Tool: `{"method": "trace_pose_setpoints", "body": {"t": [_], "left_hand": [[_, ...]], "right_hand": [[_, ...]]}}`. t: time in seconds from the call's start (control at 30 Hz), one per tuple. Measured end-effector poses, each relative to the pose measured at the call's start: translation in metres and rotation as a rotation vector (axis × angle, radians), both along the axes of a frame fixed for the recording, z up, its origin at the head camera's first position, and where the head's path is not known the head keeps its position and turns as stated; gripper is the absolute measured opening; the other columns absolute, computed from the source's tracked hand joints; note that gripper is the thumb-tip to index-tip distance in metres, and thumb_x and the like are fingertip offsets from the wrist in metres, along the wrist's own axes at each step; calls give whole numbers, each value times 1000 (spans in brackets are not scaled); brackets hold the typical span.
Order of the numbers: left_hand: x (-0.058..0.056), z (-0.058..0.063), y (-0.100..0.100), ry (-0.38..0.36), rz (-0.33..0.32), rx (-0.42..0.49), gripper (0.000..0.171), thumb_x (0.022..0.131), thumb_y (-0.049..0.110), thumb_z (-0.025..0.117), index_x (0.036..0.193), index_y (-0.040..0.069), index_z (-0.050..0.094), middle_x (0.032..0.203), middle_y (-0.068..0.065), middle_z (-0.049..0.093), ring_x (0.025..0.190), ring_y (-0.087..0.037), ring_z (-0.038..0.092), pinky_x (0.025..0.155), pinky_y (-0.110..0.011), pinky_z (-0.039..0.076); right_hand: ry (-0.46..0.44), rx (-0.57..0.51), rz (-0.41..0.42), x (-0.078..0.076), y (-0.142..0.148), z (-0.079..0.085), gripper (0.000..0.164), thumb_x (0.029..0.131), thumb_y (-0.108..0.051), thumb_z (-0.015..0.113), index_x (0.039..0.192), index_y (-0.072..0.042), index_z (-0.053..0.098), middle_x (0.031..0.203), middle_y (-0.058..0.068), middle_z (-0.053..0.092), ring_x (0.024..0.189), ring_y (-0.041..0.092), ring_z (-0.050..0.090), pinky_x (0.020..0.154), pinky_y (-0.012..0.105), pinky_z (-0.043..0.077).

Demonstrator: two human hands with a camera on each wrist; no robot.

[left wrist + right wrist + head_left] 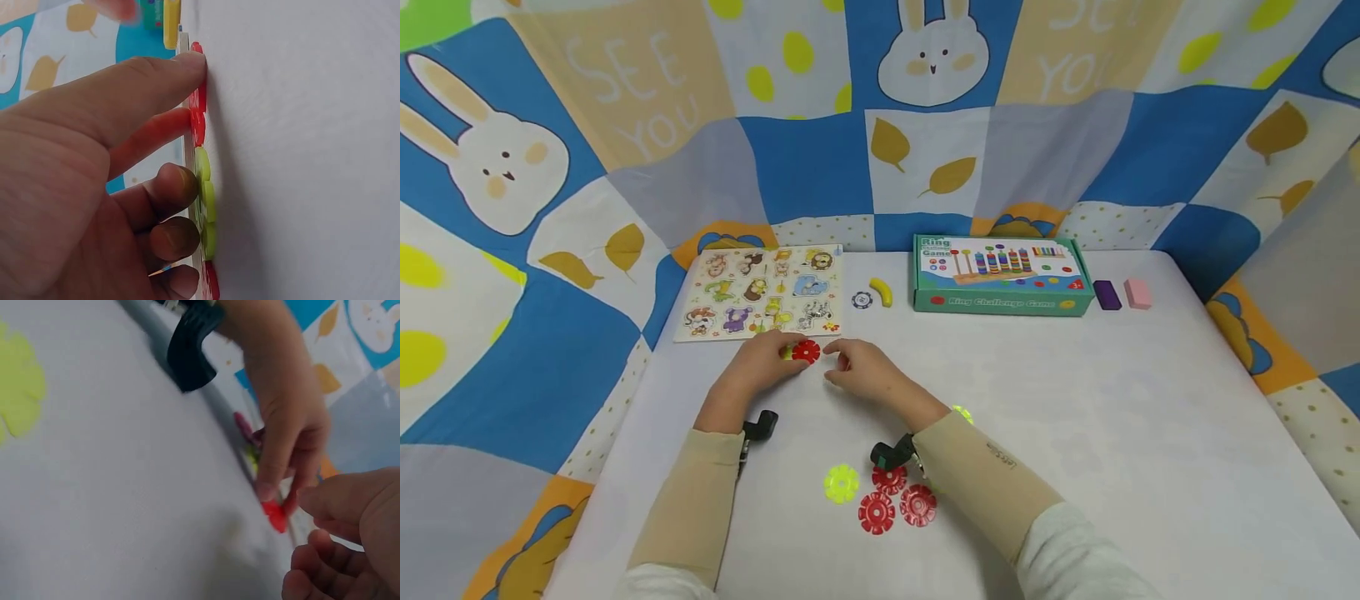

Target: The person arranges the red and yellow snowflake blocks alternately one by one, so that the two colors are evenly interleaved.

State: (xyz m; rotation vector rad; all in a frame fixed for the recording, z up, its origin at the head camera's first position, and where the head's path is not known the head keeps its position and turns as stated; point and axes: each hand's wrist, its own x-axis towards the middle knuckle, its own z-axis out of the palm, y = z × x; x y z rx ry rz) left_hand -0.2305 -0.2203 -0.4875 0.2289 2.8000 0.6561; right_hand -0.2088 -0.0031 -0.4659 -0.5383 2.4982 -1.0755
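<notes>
My left hand point(758, 367) pinches a red flower-shaped plastic disc point(807, 352) between thumb and index finger, just in front of the animal puzzle board point(700, 283). Yellow-green discs point(209, 203) line up beside it in the left wrist view, with another red disc point(210, 281) lower down. The other left fingers curl close to this row. A short gap to the right, my right hand point(877, 375) holds nothing, its thumb and index finger apart. Its fingertips point at the red disc in the right wrist view.
Near the right wrist lie several red discs point(876, 512) and a yellow-green disc point(841, 483). Another yellow-green disc point(962, 413) shows behind the right forearm. Along the back stand a chip point(862, 300), toy banana point(882, 292), green game box point(1000, 302), purple block point(1107, 295) and pink block point(1138, 293).
</notes>
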Motion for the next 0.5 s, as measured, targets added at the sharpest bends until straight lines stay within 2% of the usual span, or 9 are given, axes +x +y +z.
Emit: {"method": "trace_pose_setpoints", "body": {"t": [0.13, 0.27, 0.4, 0.5], "left_hand": [[1, 1, -1, -15, -8, -10, 55, 83, 42, 69, 133, 24, 55, 123, -8, 56, 106, -26, 49, 92, -51, 40], [2, 2, -1, -25, 1, -8, 56, 83, 42, 69, 134, 24, 54, 127, -8, 53, 109, -27, 48, 94, -53, 39], [3, 3, -1, -28, 8, -1, 57, 83, 42, 69, 135, 24, 53, 129, -9, 52, 109, -27, 47, 93, -52, 39], [3, 3, 0, -29, 1, 5, 58, 84, 42, 68, 136, 23, 52, 129, -9, 51, 108, -27, 47, 92, -51, 39]], "right_hand": [[-6, -57, 60, 19, 17, 13, 39, 87, -26, 68, 122, -12, 60, 79, 0, 53, 69, 13, 50, 60, 24, 43], [7, -75, 135, 50, 27, 17, 35, 85, -26, 71, 116, -12, 64, 76, -3, 53, 66, 11, 50, 58, 23, 44], [36, 14, 209, 84, 27, 15, 32, 80, -32, 76, 106, -15, 67, 71, -7, 53, 63, 7, 49, 56, 21, 43], [64, 113, 256, 104, 25, 11, 36, 74, -36, 80, 101, -17, 67, 71, -10, 53, 65, 5, 48, 58, 21, 42]]}}
